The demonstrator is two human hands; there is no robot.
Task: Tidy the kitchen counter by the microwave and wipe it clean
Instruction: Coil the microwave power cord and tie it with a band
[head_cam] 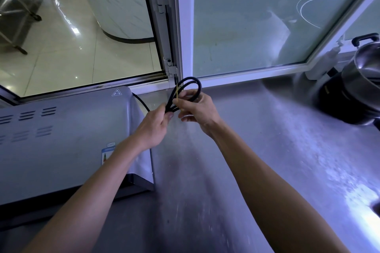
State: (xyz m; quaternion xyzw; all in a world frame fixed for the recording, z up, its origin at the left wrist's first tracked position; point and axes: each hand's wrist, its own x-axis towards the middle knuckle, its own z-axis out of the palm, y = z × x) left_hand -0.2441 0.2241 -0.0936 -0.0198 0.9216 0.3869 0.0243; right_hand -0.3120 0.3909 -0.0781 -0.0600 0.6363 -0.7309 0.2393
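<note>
— What are the hands holding?
— Both are on a black cord (190,88) folded into loops. The left hand (155,123) has its fingers curled round the gathered lower end of the loops, thumb pressed against them. The right hand (198,108) pinches the same bundle from the other side, and a thin yellow band (177,93) runs across the loops at its fingertips.

— Where is the cord in the frame?
— At the centre, lifted above the steel counter (257,150), just right of the microwave (61,139).

— Which way does it point?
— Its long axis runs from the hands up towards the top of the frame, with the rounded ends of the loops leaning slightly right, in front of the white window frame (226,79). One strand trails down-left from the left hand and goes behind the microwave's rear corner.

— What can't you make out?
— Where that strand ends; the microwave hides it. The plug is not visible. Whether the band is wrapped fully round or only laid across, I cannot tell. At the right edge a steel pot (364,68) sits on a black base (337,96), both cut off by the frame.
</note>
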